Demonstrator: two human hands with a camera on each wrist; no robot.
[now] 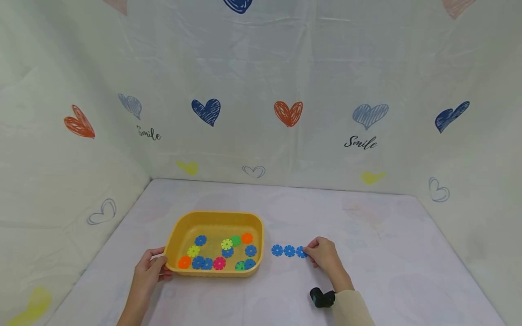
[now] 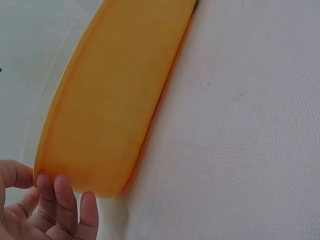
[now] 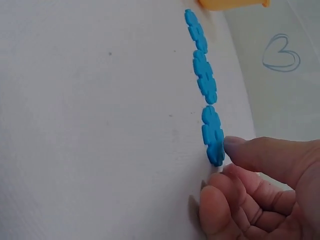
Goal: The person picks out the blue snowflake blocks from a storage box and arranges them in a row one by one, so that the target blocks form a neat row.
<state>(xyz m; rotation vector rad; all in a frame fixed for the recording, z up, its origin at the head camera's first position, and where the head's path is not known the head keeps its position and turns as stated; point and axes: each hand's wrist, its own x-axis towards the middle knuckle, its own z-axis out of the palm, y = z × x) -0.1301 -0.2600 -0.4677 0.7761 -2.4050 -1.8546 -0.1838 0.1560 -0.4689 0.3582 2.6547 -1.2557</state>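
Note:
At its left corner, a yellow plastic basin (image 1: 216,273) is held by my left hand (image 1: 150,267), thumb at the rim and fingers against the outer wall (image 2: 115,90). Flower-shaped notched plastic discs in blue, orange, yellow, green and pink lie inside it. Right of the basin, three blue notched discs form a row: a left one (image 1: 277,250), a middle one (image 1: 289,251) and a right one (image 3: 212,135). My right hand (image 1: 325,254) pinches the right disc at its outer edge, the thumb (image 3: 250,150) on it. Neighbouring discs sit edge to edge or nearly so.
A white cloth covers the table (image 1: 387,262). Behind it hangs a pale curtain (image 1: 253,140) printed with hearts and "Smile". A black device (image 1: 322,298) is worn at my right wrist, beside a beige sleeve (image 1: 352,308).

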